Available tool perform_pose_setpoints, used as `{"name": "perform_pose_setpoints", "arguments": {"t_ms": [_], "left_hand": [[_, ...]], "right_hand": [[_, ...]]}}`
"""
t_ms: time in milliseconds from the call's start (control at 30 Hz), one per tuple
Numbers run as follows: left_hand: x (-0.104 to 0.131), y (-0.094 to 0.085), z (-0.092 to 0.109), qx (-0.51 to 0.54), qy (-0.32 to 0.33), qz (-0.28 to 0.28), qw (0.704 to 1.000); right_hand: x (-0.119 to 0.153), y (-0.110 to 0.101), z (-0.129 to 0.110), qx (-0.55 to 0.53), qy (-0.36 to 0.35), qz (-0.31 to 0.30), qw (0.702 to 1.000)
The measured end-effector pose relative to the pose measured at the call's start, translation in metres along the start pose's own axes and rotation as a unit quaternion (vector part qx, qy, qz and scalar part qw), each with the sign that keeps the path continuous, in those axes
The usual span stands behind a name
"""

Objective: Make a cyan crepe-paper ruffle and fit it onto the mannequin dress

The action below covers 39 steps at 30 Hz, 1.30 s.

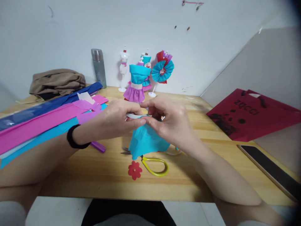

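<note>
Above the table's middle, my left hand [121, 114] is closed, thumb against fingers, on a narrow white strip [135, 116]. The strip runs along the gathered top of a piece of blue crepe paper [149, 141]. My right hand [170, 119] pinches that top edge, thumb and fingertips together. The blue paper hangs flared below both hands. It partly covers yellow-handled scissors [156, 167] lying on the table, with the blade tips showing at the left. In front of them lies a red paper flower [134, 170]. A pale loop of ribbon [175, 153] shows beside the blue paper's right edge.
Small mannequins stand behind my hands, one in a blue and purple paper dress [139, 75], another bare white [124, 59]. Crepe paper rolls [42, 125], brown cloth [56, 81] and a flask [98, 68] occupy the left. A red bag [251, 116] and phone [270, 171] are right.
</note>
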State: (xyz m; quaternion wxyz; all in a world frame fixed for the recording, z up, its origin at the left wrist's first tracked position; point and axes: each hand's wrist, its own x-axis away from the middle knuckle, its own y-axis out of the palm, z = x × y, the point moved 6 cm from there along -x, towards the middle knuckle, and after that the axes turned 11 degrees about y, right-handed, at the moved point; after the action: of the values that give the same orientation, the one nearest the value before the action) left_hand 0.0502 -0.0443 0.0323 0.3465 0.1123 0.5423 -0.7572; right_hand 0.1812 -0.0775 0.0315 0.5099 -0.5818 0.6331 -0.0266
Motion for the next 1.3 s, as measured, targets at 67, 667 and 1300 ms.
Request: {"name": "perform_pose_setpoints", "arguments": {"t_ms": [67,667,1300], "left_hand": [[-0.002,0.0,-0.003,0.04,-0.026,0.004,0.999],[-0.002,-0.009,-0.01,0.12,-0.101,0.0,0.988],[-0.004,-0.012,-0.005,0.023,-0.021,0.038,0.999]], "right_hand": [[0.001,-0.003,-0.003,0.014,-0.011,0.016,1.0],[0.0,-0.02,-0.004,-0.009,0.01,0.043,0.999],[-0.006,-0.012,0.005,-0.024,0.104,-0.074,0.991]]}}
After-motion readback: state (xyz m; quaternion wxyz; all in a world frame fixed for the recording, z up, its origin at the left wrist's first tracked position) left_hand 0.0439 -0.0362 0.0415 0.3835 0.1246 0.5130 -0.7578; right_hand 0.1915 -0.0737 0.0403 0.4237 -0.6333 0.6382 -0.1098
